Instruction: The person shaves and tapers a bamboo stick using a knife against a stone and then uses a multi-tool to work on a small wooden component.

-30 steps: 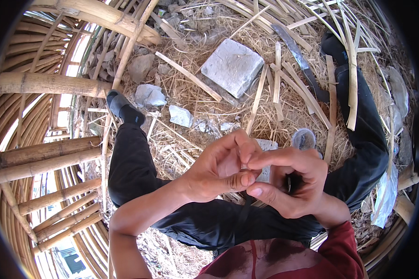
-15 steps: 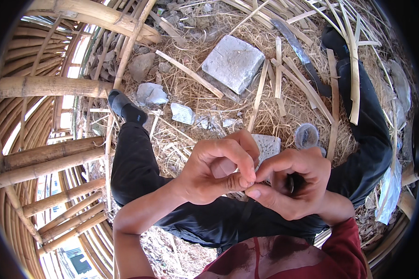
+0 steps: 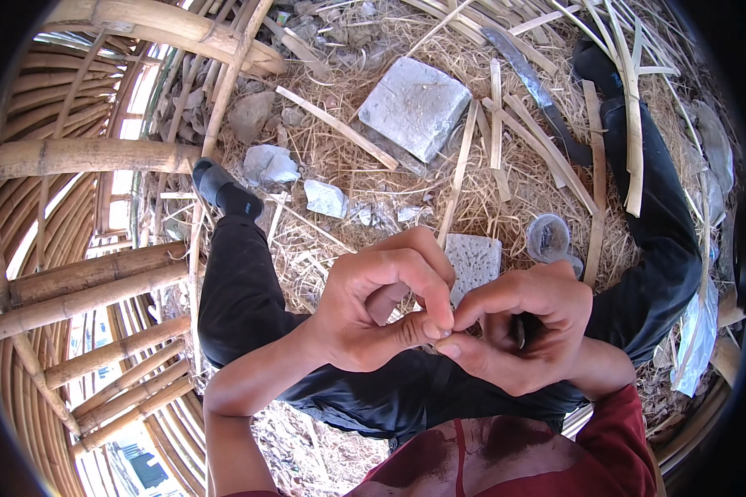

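Observation:
Thumb and forefinger of my left hand are pinched together, touching the pinched fingertips of my right hand. Between the fingertips is something tiny and pale that I cannot make out. Inside the curled fingers of my right hand a small, dark, shiny-edged object shows in the shadow; its kind is unclear. Just beyond the hands lies a pale block with small pits. To its right stands a clear plastic cup with dark contents. Both hands are held above my lap, over black trousers.
A square concrete block lies ahead on straw. Right of it are a long-bladed knife and several split bamboo strips. Broken stones lie near my left foot. A bamboo frame rises at left; a plastic bag lies at right.
The hands stay pinched together at nearly the same place. My left hand has shifted very slightly, and the view has moved a little. Nothing is visibly let go.

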The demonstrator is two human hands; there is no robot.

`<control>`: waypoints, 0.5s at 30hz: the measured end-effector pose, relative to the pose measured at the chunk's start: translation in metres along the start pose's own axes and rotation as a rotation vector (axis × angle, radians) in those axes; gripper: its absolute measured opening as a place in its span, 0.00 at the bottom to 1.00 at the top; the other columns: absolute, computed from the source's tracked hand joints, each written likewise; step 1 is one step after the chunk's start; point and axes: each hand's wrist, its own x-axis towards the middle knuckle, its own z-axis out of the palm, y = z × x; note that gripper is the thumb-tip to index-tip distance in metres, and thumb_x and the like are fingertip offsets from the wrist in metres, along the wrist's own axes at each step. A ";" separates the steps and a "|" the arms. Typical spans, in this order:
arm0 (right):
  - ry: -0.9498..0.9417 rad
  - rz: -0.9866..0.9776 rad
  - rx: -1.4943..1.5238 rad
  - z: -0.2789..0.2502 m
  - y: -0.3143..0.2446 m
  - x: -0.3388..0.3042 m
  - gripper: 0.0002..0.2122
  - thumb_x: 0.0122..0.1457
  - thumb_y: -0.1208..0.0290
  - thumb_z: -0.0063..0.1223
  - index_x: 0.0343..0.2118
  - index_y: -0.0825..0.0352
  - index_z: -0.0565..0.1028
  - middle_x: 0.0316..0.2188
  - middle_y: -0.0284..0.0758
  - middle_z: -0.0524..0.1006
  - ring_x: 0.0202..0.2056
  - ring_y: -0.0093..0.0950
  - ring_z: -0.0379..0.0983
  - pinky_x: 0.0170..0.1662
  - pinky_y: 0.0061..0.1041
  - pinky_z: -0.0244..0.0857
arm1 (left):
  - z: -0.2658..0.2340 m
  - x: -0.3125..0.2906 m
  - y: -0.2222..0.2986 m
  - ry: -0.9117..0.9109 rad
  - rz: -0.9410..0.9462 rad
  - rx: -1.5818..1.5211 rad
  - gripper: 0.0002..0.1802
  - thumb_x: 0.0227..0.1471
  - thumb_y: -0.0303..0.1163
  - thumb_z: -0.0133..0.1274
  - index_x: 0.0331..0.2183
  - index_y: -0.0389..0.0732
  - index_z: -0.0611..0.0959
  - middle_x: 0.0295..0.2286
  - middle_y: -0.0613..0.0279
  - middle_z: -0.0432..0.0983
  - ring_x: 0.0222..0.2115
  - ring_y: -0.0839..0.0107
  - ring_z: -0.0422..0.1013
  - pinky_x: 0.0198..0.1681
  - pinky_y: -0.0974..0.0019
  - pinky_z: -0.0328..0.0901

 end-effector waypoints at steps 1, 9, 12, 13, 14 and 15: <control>0.001 0.004 -0.005 0.000 0.000 0.000 0.09 0.48 0.81 0.69 0.34 0.68 0.82 0.23 0.33 0.83 0.18 0.16 0.76 0.22 0.14 0.67 | 0.000 0.000 0.000 0.005 0.008 0.009 0.08 0.52 0.18 0.63 0.35 0.37 0.82 0.34 0.61 0.69 0.33 0.76 0.67 0.37 0.73 0.64; 0.016 0.000 -0.010 0.003 0.001 0.000 0.10 0.47 0.81 0.70 0.33 0.68 0.82 0.21 0.32 0.82 0.17 0.15 0.75 0.20 0.13 0.65 | -0.001 0.000 0.004 0.016 0.034 0.176 0.09 0.52 0.22 0.65 0.30 0.40 0.79 0.30 0.63 0.69 0.31 0.68 0.68 0.35 0.67 0.63; 0.019 -0.016 -0.028 0.002 0.001 0.001 0.10 0.47 0.81 0.70 0.33 0.68 0.82 0.21 0.32 0.82 0.17 0.15 0.75 0.20 0.13 0.64 | -0.003 0.000 0.004 0.013 0.041 0.200 0.09 0.51 0.22 0.65 0.31 0.40 0.79 0.30 0.63 0.69 0.31 0.68 0.69 0.35 0.67 0.63; 0.019 -0.022 -0.038 0.002 0.001 0.001 0.10 0.47 0.81 0.70 0.33 0.68 0.82 0.21 0.32 0.81 0.17 0.15 0.75 0.20 0.13 0.64 | -0.003 0.000 0.005 0.011 0.047 0.210 0.09 0.51 0.22 0.65 0.31 0.40 0.79 0.30 0.63 0.69 0.31 0.68 0.69 0.35 0.67 0.63; 0.024 -0.024 -0.038 0.002 0.000 0.001 0.10 0.47 0.81 0.70 0.33 0.68 0.82 0.21 0.32 0.81 0.17 0.15 0.75 0.20 0.13 0.64 | -0.003 0.000 0.005 0.011 0.053 0.221 0.09 0.51 0.22 0.65 0.31 0.40 0.79 0.30 0.63 0.69 0.31 0.68 0.69 0.34 0.67 0.63; 0.029 -0.026 -0.038 0.003 0.000 0.001 0.10 0.47 0.81 0.70 0.33 0.68 0.82 0.21 0.32 0.81 0.16 0.15 0.75 0.19 0.13 0.63 | -0.002 0.001 0.006 0.010 0.059 0.233 0.09 0.51 0.22 0.65 0.31 0.40 0.79 0.30 0.63 0.69 0.32 0.68 0.69 0.34 0.67 0.63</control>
